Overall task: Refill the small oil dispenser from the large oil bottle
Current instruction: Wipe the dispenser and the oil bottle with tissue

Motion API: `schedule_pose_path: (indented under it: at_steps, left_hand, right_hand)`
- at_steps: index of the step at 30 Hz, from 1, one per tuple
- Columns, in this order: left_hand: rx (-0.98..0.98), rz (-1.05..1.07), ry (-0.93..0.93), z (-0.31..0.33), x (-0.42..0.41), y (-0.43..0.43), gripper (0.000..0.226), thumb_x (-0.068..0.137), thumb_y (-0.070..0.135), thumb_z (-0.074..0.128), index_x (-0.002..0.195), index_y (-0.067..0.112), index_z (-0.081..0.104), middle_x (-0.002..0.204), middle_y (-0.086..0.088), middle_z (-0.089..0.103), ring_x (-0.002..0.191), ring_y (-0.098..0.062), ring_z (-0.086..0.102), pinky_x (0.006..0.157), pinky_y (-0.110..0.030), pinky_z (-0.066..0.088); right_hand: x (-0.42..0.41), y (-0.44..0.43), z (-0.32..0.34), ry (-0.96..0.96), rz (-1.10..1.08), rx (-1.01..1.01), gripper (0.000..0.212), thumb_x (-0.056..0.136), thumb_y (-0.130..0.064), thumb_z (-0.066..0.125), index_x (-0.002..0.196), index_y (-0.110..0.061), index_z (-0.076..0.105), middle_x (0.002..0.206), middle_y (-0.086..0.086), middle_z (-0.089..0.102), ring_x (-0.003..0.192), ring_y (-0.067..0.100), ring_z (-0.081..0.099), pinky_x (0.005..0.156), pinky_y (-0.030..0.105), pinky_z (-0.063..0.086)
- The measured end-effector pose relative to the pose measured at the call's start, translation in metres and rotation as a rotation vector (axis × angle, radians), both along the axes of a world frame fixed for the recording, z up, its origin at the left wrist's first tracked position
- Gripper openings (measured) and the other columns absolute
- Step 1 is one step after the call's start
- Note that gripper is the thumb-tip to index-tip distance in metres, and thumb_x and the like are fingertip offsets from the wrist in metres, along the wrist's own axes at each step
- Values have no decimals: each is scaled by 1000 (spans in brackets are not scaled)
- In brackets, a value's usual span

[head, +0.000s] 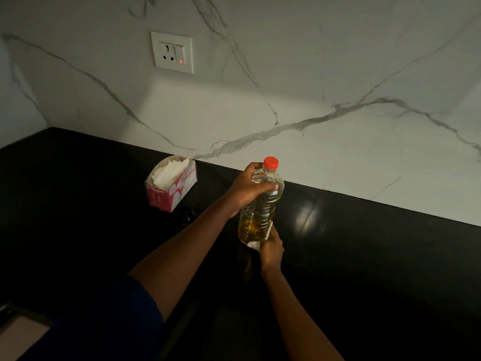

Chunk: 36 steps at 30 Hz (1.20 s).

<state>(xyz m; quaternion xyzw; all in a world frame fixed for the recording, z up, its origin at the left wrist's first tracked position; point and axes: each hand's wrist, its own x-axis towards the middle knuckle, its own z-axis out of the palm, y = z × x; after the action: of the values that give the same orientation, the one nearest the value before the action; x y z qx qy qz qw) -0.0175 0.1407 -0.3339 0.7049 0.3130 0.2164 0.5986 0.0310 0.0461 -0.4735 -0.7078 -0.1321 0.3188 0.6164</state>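
Note:
The large clear oil bottle [259, 212] with a red cap [270, 162] stands upright on the black counter [364, 256], yellow oil filling its lower part. My left hand [250, 187] grips its shoulder just below the neck. My right hand [272, 247] holds a white tissue [256, 244] pressed against the bottle's base. A small dark dispenser [185, 217] is faintly visible on the counter left of my left forearm, hard to make out in the dim light.
A pink tissue box [170, 186] with white tissues sticking out sits at the back left near the marble wall. A wall socket [172, 52] is above it. The counter's front edge runs at lower left.

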Motion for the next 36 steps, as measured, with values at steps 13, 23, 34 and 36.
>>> schedule_pose_path:
  at_steps: [13, 23, 34, 36]
  left_hand:
    - [8, -36, -18, -1, -4, 2, 58, 80, 19, 69, 131, 20, 41, 119, 0, 53, 106, -13, 51, 78, -24, 41]
    - [80, -7, -5, 0, -3, 2, 64, 75, 30, 74, 130, 23, 42, 131, -1, 38, 118, -18, 45, 93, -31, 43]
    - [209, 87, 24, 3, -8, -1, 66, 70, 36, 77, 129, 22, 50, 126, 0, 49, 111, -16, 51, 88, -28, 44]
    - [186, 96, 1, 5, -10, -3, 65, 71, 33, 77, 129, 22, 49, 123, 1, 55, 110, -16, 54, 87, -28, 45]
  right_hand:
    - [8, -8, -3, 50, -12, 164, 59, 83, 15, 39, 130, -19, 48, 117, -1, 61, 107, 15, 59, 93, 39, 51]
    - [31, 1, 20, 54, 179, 141, 33, 93, 1, 40, 113, -17, 60, 106, 4, 68, 100, 19, 65, 87, 38, 53]
    - [21, -7, 12, 181, 14, 132, 31, 92, -15, 40, 84, -11, 69, 86, 9, 71, 83, 21, 66, 79, 36, 53]
    - [23, -1, 24, 193, -28, 171, 36, 92, -18, 38, 65, -15, 62, 69, 5, 62, 71, 19, 59, 70, 33, 48]
